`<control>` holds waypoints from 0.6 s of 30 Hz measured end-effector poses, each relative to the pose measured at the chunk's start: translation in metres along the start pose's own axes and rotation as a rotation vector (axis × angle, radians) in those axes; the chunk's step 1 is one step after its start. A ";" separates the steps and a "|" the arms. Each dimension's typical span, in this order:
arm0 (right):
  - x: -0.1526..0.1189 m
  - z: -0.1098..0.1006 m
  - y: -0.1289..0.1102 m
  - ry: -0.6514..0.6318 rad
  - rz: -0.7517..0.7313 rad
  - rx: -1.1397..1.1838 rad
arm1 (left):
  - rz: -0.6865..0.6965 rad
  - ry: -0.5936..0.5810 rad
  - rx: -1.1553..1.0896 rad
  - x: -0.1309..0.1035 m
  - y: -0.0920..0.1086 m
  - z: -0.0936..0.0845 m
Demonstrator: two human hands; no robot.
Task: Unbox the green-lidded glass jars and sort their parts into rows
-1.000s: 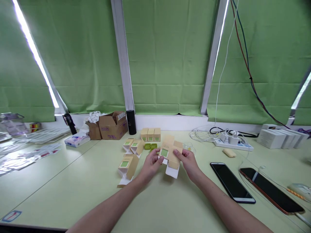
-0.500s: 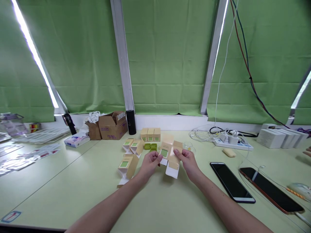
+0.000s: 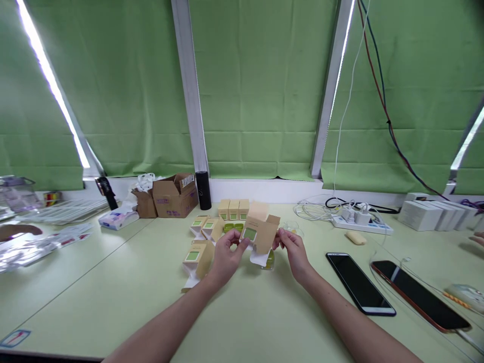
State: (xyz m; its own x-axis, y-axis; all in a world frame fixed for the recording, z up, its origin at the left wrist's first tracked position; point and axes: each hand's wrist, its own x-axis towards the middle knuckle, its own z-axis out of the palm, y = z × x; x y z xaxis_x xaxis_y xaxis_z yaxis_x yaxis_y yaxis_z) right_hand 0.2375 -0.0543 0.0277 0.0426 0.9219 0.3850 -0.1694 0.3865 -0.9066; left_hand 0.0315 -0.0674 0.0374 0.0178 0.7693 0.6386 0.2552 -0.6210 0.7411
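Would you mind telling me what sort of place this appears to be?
It looks like a shared worktable, perhaps in an office or small workshop: small tan cartons are grouped on it, a power strip with plugs lies toward the back, and another person's hand shows at the right edge.

The small carton [image 3: 259, 233] has shifted toward the tabletop's [image 3: 242, 322] left edge with the left hand [image 3: 229, 258]. The right hand's [image 3: 293, 252] thumb has left its face for its right side. A green piece [image 3: 269, 259] now shows beneath it. Another person's blurred limb [image 3: 17, 232] has appeared near the tabletop's left edge; a co-worker's fingers [image 3: 478, 238] have entered at the right.
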 end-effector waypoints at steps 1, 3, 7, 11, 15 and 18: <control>0.001 -0.001 0.002 0.007 0.005 0.001 | 0.099 0.043 0.077 0.000 0.001 -0.001; 0.004 -0.004 0.008 0.031 0.020 -0.013 | 0.349 0.111 0.230 0.000 0.003 -0.004; 0.007 -0.006 0.020 0.067 0.051 -0.043 | 0.797 0.133 0.523 0.002 0.008 -0.013; 0.007 -0.007 0.027 0.075 0.165 -0.015 | 0.969 0.129 0.702 0.004 0.016 -0.022; 0.010 -0.012 0.040 0.057 0.191 -0.049 | 1.107 0.155 0.770 0.006 0.021 -0.022; 0.013 -0.016 0.052 0.013 0.176 -0.113 | 1.142 0.153 0.786 0.006 0.023 -0.021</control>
State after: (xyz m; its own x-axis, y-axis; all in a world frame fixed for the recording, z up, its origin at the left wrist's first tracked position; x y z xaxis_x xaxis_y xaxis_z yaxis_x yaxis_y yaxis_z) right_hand 0.2453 -0.0215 -0.0167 0.0348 0.9754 0.2176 -0.0635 0.2195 -0.9736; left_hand 0.0176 -0.0799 0.0625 0.4901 -0.1553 0.8577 0.6414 -0.6021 -0.4755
